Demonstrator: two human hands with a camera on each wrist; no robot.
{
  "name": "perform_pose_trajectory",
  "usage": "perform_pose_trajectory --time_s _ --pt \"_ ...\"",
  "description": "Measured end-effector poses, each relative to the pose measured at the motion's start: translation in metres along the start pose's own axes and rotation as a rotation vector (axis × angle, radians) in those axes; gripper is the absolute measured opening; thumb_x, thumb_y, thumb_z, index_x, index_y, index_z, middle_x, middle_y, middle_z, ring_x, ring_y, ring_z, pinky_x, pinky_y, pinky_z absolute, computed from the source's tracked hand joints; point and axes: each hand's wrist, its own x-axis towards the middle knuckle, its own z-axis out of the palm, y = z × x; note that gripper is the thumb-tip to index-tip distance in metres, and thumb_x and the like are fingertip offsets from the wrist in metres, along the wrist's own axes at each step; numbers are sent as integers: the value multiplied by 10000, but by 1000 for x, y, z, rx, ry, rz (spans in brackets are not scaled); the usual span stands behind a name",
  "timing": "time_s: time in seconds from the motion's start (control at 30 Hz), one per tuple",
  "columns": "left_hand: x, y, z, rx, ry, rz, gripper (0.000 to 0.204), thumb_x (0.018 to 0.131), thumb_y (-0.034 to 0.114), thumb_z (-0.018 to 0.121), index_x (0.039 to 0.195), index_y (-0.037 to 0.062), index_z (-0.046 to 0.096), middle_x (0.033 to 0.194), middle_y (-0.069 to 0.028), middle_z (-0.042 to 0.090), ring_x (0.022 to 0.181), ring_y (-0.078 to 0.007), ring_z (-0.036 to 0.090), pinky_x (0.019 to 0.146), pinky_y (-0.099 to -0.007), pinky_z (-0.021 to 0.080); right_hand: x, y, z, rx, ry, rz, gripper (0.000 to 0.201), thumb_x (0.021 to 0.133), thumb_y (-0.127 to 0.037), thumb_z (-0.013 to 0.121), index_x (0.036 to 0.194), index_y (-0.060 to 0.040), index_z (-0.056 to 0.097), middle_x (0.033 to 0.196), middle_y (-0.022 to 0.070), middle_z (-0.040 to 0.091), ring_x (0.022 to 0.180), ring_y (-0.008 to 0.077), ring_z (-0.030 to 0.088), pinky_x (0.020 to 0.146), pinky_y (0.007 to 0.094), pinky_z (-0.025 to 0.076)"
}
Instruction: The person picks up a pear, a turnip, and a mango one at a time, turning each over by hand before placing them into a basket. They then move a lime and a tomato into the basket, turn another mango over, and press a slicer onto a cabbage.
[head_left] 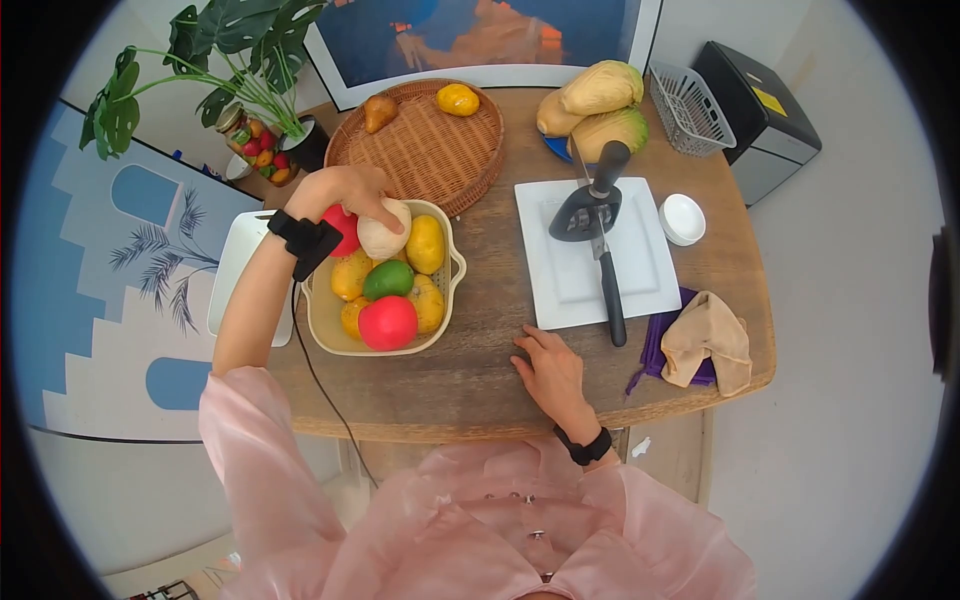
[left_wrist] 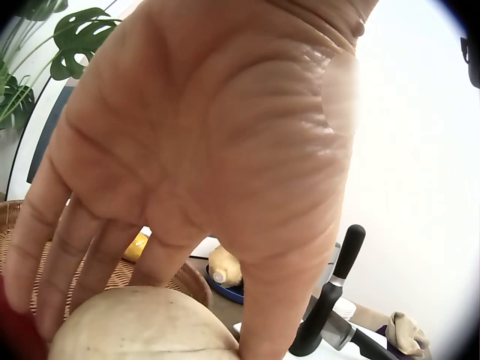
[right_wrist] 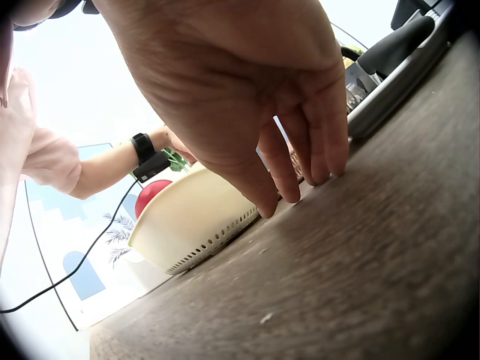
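My left hand (head_left: 350, 195) reaches over the cream plastic basket (head_left: 455, 300) and grips a round, cream-coloured fruit (head_left: 384, 230) from above. In the left wrist view, thumb and fingers spread to either side of this pale fruit (left_wrist: 142, 326), which has a fine line across it. Beside it in the basket are yellow fruits (head_left: 425, 245), a green one (head_left: 388, 280) and two pinkish-red round ones (head_left: 388, 323). My right hand (head_left: 552, 375) rests its fingertips on the wooden table, holding nothing, just in front of the white square plate (head_left: 545, 290).
Knives and a dark holder (head_left: 575, 222) lie on the plate. Behind the basket sits a round wicker tray (head_left: 430, 160) with two fruits. A white bowl (head_left: 683, 220), beige cloth (head_left: 705, 345), cabbages (head_left: 610, 130) and grey basket (head_left: 692, 110) stand right; a cable (head_left: 325, 385) crosses the table's left.
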Motion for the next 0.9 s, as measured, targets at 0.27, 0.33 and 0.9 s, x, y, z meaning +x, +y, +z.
perform_pose_trajectory --time_s 0.27,0.33,0.9 --pt "20 -31 -26 -122 274 23 648 738 456 664 1167 -18 563 1112 -222 596 1064 -328 562 915 -359 437 0 1 1 -3 0 3 233 730 -109 682 948 -43 631 1125 96 593 951 245 584 712 345 516" --pt "45 -56 -22 -69 356 1 647 732 437 671 1183 -11 552 1149 -232 571 1096 -331 538 933 -366 424 1 0 2 -6 7 6 236 730 -110 682 951 -43 631 1125 95 592 952 244 584 713 345 516" --pt "192 -138 -50 -25 447 -300 1052 613 406 744 1434 61 183 1478 -217 145 1363 -347 182 1103 -389 244 7 -5 3 -40 -27 102 242 727 -162 698 953 -98 638 1128 46 594 916 220 600 653 322 518"
